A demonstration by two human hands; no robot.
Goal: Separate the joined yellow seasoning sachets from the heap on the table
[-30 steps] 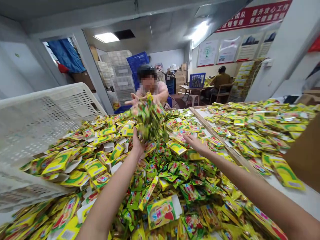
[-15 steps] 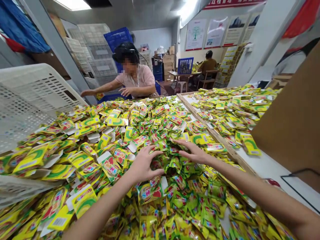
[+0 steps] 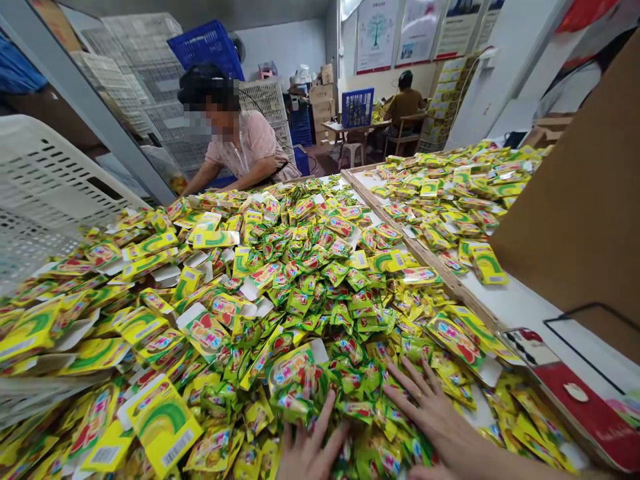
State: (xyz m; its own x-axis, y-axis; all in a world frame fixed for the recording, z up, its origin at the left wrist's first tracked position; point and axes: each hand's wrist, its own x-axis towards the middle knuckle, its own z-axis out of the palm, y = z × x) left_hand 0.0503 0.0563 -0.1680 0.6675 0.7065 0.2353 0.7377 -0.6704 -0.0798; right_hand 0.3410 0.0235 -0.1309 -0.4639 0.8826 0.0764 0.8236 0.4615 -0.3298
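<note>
Head camera view shows the left hand [image 3: 310,457] and the right hand [image 3: 443,417] low over a big heap of small green packets [image 3: 325,297]. The fingers of both hands are open and spread apart, with their tips resting on the packets, and they do not close around any of them. These green packets lie under the fingers, between the two hands, and also in a wide strip going forward from the fingertips. Just ahead of the left fingers lies one open small box [image 3: 290,370] with its white flap raised. To the left of the left fingers, a yellow box [image 3: 165,423] lies tilted, and many more boxes spread further on this side, as far as a white crate [image 3: 55,150]. To the right of the right fingers there are yellow packets [image 3: 535,423], and beyond these a red phone-like object [image 3: 583,393]. A wooden strip [image 3: 420,257] runs ahead and to the right of the right fingers, and more boxes are behind it. Well ahead of the left fingers, another person [image 3: 257,150] leans at the far edge of the heap.
</note>
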